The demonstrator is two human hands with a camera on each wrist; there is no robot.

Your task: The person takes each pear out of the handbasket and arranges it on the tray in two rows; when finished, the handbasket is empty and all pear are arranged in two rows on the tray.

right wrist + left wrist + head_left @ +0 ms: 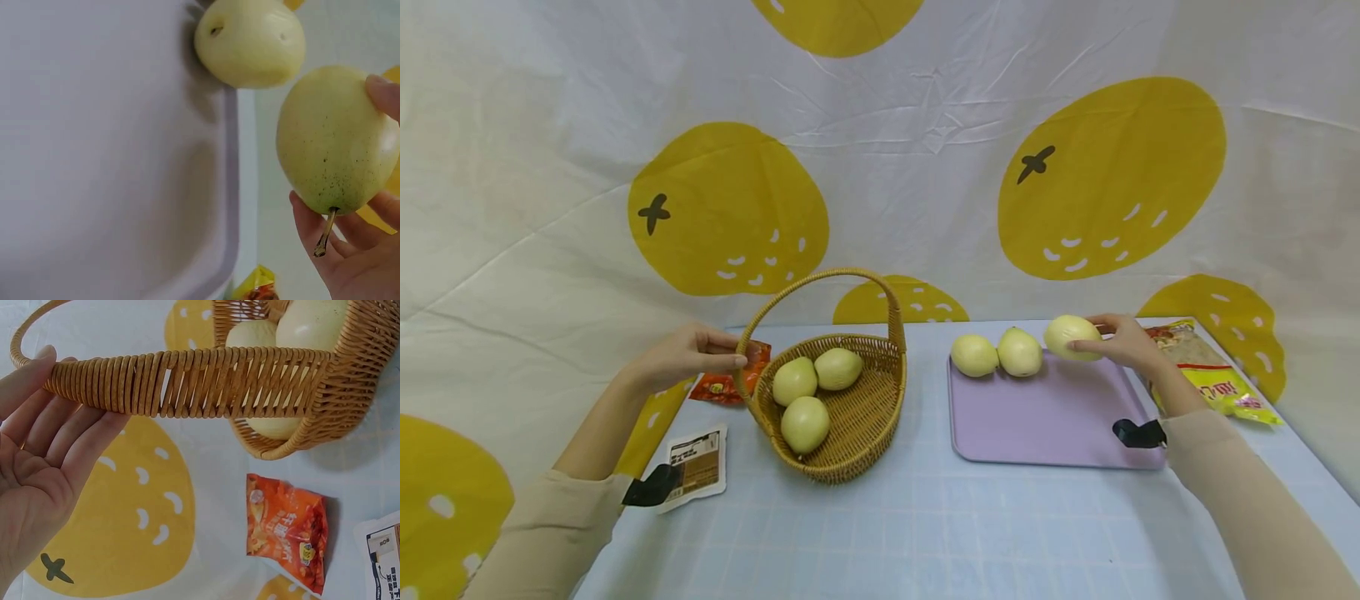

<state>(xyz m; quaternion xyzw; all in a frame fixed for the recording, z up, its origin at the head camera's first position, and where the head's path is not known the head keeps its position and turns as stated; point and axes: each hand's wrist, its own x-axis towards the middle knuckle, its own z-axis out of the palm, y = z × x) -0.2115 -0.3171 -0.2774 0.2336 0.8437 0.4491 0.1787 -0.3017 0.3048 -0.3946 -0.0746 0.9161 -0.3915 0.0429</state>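
One pear (1070, 337) is in the right hand (1123, 342), over the far edge of the tray (1037, 429) in the head view. The thumb presses one side and the fingers curl round the other, so the grip is as wide as the fruit. In the right wrist view its stem (325, 234) points down past the fingers, and its skin is speckled near that end.

Two more pears (974, 356) (1020, 352) lie side by side at the tray's far left corner, along the rim. The tray is flat and purple, with rounded corners.

To its left is the basket (876, 408), woven in brown wicker. The left hand (681, 358) holds its handle (112, 384) on the left side, thumb on one face and fingers along the other, the gap between them narrow. Three pears (795, 382) (838, 368) (806, 425) sit in the basket, grouped toward its left. Whether its base rests flat I cannot tell.

A red packet (287, 531) lies behind the basket's left side, and a white packet (703, 462) nearer the left sleeve (561, 517). Right of the tray, a yellow bag (1228, 392) is partly hidden by the right forearm. All lie on a pale blue checked cloth (910, 533), before a white curtain (917, 200) printed with yellow fruit.
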